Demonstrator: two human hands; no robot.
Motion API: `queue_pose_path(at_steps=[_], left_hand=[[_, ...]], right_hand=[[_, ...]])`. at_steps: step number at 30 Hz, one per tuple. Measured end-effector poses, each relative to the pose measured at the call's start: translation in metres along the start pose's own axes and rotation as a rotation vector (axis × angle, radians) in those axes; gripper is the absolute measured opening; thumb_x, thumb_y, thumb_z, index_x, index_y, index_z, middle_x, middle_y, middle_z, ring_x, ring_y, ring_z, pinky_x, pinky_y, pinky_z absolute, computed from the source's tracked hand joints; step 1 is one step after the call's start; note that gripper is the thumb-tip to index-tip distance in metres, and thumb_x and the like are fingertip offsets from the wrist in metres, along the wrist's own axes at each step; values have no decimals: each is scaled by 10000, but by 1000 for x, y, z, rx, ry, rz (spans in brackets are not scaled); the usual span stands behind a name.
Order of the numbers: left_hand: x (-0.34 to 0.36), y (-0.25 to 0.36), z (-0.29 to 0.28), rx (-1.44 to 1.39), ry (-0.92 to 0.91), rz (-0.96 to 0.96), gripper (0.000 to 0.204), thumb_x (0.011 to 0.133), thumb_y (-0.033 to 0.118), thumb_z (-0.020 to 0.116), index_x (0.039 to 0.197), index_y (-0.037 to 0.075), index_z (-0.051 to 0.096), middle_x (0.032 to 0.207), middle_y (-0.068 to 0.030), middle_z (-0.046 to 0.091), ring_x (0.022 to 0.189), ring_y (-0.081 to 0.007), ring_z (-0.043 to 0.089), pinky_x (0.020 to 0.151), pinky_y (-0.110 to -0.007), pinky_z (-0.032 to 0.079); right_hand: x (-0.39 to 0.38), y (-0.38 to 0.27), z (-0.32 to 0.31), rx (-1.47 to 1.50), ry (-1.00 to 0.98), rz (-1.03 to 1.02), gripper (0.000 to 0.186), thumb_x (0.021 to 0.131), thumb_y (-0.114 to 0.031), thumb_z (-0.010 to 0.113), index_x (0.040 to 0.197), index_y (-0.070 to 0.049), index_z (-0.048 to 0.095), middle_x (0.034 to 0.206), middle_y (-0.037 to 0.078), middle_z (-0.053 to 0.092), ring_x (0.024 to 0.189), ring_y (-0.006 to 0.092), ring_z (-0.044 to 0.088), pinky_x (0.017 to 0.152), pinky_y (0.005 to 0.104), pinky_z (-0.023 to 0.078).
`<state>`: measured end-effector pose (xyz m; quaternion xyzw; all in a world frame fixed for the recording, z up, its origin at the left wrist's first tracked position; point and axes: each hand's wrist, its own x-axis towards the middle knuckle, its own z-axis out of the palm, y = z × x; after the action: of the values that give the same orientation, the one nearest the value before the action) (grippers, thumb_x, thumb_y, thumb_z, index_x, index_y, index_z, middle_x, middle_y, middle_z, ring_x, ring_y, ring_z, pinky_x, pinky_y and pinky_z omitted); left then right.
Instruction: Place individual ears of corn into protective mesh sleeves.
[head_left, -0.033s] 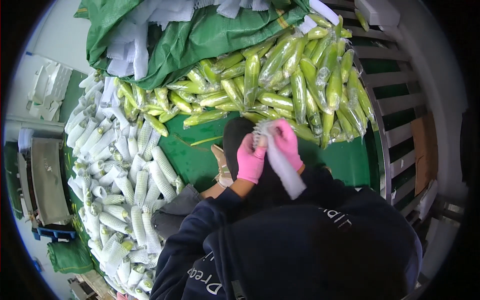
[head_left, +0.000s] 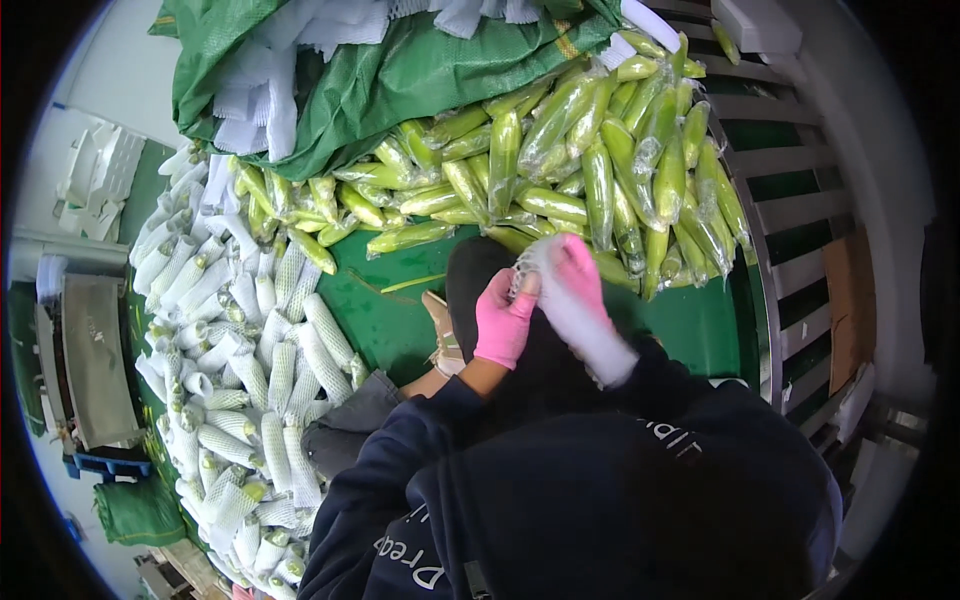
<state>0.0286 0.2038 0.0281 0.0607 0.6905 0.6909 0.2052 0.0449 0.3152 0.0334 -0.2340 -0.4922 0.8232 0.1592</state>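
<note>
A white foam net sleeve (head_left: pixel 582 318) is between my hands, above my lap. My left hand (head_left: pixel 502 325), in a pink glove with a bare thumb tip, pinches the sleeve's upper edge. My right hand (head_left: pixel 580 268), also gloved in pink, is closed at the sleeve's upper end; the foam covers part of its palm and wrist. Whether some fingers are inside the sleeve I cannot tell. Just beyond my hands lies a heap of green ears of corn (head_left: pixel 598 190) in clear film.
To my left spreads a big pile of ears in white foam nets (head_left: pixel 240 380). A green woven sack (head_left: pixel 400 95) full of loose white sleeves lies at the far side. A slatted metal rack (head_left: pixel 800 210) runs along the right, with brown cardboard (head_left: pixel 848 300) against it.
The sleeve's lower end has swung to the right, and the foam now lies across my right palm and wrist. My left hand has barely moved.
</note>
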Motion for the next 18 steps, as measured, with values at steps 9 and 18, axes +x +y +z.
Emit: queue_pose_path(at_steps=[9,18], left_hand=[[98,69,-22,-872,-130,-198,285,957,215,484,1170,29,525,1115,-104,603,1023,-246,585,907,-382,473],[156,72,41,-700,-353,-133,379,922,135,485,1286,41,439,1237,-102,541,1134,-243,527,954,-398,437]], right_hand=[[135,-85,-18,-1332,-286,-228,244,793,-172,596,1007,-59,625,913,151,653,859,301,634,763,367,502],[289,-42,18,-1115,581,-210,394,948,-332,376,1062,-15,582,901,211,649,829,336,633,792,468,477]])
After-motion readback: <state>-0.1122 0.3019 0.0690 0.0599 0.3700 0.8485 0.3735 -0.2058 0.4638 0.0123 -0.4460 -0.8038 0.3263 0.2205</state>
